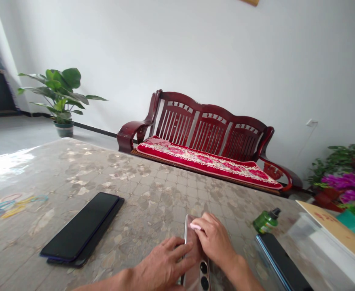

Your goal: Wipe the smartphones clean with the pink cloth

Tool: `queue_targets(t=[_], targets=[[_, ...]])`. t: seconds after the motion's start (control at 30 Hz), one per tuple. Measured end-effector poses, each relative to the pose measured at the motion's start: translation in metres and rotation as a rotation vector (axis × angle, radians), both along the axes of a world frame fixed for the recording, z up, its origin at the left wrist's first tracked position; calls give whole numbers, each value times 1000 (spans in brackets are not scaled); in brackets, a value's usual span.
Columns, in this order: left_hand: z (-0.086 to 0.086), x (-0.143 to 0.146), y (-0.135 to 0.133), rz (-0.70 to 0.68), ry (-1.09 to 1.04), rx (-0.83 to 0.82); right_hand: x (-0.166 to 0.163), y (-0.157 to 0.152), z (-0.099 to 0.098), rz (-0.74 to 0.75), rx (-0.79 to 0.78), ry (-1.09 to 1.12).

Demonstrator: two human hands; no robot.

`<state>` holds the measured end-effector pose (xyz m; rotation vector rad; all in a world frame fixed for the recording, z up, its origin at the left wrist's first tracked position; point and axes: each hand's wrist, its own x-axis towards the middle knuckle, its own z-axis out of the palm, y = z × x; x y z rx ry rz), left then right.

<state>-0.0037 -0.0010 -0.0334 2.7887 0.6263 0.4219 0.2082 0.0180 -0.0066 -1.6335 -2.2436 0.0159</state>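
A pinkish-gold smartphone (192, 264) lies back side up on the table, its dark round camera lenses towards me. My left hand (165, 262) holds it from the left, fingers laid across its back. At the phone's far end, my right hand (215, 238) is closed on a small pale pink wad (195, 226), possibly tissue or cloth, and presses it against the phone's back. The wad is mostly hidden by my fingers. Left of my hands, a black-screened smartphone (82, 226) rests on top of another dark flat slab (104, 232), partly covered.
A patterned, shiny cover spreads over the table (141, 194). To the right are a green bottle (266, 221), a blue-edged phone (282, 258) and a clear box (313, 242). Coloured rubber bands (10, 206) lie far left. Behind stands a wooden bench (208, 125).
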Motion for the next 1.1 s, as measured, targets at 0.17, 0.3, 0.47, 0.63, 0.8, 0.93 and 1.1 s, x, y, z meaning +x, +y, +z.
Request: queue_targets(t=[0.17,0.3,0.47,0.63,0.8,0.93,1.1], targets=[[1,-1,0,-15,-5,-7,4,-1,3,21,-38,-5],[-1,-2,1,-21,-14,4,2,14,3,-49,24,-37],[0,-3,2,-27,-17,2,-1,13,-1,-61,63,-47],[2,-2,1,-7,-17,-22,1,-6,1,9,22,-18],[4,-2,0,-15,-13,-7,3,0,2,-7,23,-31],[6,-2,-1,-14,-14,-2,3,14,1,-67,51,-43],[5,-3,0,-21,-20,-13,2,7,1,-46,30,-26]])
